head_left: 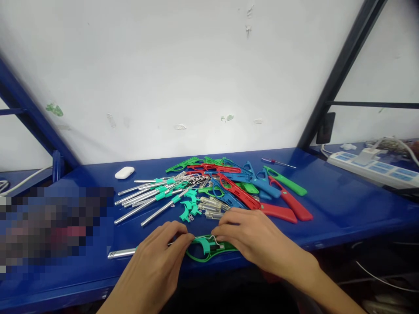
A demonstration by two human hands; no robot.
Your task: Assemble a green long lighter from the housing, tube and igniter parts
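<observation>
An open green lighter shell (214, 255) lies crosswise at the table's front edge, its silver metal tube (121, 253) pointing left. Inside the shell sit a teal trigger (206, 246) and a thin white wire (213, 237). My left hand (160, 259) is closed in a pinch on the shell, just left of the trigger. Over the handle end, my right hand (253, 237) grips the shell, its fingertips close to the wire. Both palms hide parts of the lighter. Just behind lie loose teal triggers (190, 206) and clear fuel tanks (211, 205).
Silver lighter tubes (144, 198) are heaped at the left of the pile. Red lighter shells (278, 213), blue shells (266, 187) and green shells (290, 182) lie to the right. Farther back are a white earbud case (125, 172) and a screwdriver (278, 163). A power strip (376, 168) stands right.
</observation>
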